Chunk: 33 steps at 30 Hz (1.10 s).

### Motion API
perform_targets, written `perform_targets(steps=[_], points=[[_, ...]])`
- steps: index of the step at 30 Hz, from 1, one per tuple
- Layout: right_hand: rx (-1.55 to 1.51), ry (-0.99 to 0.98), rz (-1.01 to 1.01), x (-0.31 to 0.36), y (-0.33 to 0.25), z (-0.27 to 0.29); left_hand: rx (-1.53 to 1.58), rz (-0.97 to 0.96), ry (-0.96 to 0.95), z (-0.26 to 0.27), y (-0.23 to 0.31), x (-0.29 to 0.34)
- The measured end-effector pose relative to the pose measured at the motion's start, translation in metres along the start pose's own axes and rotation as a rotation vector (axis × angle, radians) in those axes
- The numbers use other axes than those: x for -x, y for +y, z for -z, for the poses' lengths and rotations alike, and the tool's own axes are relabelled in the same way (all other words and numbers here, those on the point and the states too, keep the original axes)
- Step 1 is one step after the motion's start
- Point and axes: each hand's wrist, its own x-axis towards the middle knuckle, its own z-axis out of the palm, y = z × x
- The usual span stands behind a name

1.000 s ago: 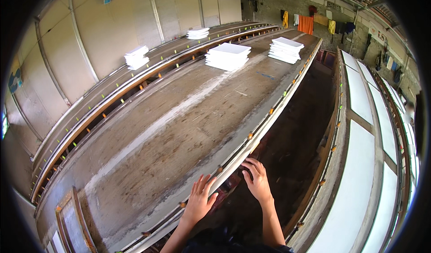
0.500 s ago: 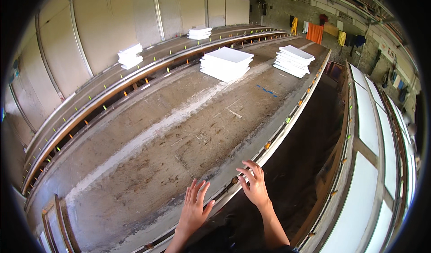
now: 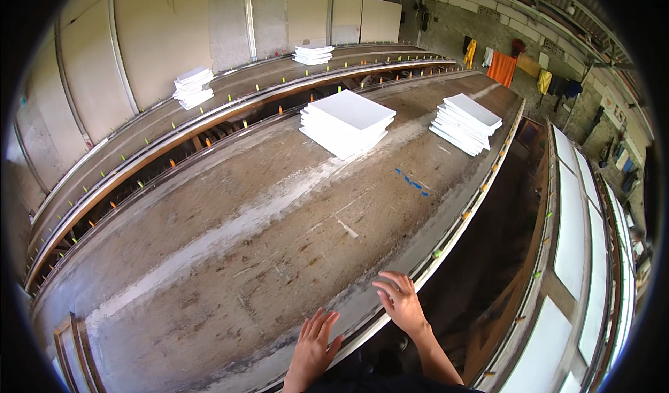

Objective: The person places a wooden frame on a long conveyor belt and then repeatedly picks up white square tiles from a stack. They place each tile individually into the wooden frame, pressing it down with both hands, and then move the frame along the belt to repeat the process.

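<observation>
My left hand [image 3: 315,344] is over the near right edge of a long, stained brown printing-style table [image 3: 237,281], fingers raised and spread, holding nothing. Further along the same edge is my right hand [image 3: 404,304], also empty, its fingers apart and lightly curled. Whether either hand touches the edge I cannot tell. Ahead, a large stack of white sheets [image 3: 348,121] lies on the table, with a smaller, uneven white stack [image 3: 465,125] to its right. Neither hand reaches these stacks.
Small orange and green pegs line the table edges. A parallel table at left carries two white stacks [image 3: 193,88]. To my right, past a dark gap, another table holds white panels [image 3: 568,233]. A wooden frame [image 3: 73,351] is at lower left. Cloths [image 3: 501,69] hang at the back.
The white stacks look nearer and larger as my view moves forward along the table. Both hands stay open and empty, shifted slightly lower and to the right in view.
</observation>
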Motion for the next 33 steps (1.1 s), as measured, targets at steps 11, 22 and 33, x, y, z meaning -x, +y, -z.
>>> perform_targets(steps=[11, 22, 33], points=[[-0.082, 0.108, 0.012, -0.048, 0.227, 0.067, -0.007, 0.104, 0.143, -0.132, 0.097, -0.169], [-0.154, 0.152, -0.050, -0.055, 0.404, 0.143, -0.023, -0.065, 0.039, -0.259, 0.187, -0.341], [-0.025, 0.235, -0.157, -0.073, 0.554, 0.206, 0.089, -0.112, 0.076, -0.332, 0.234, -0.459]])
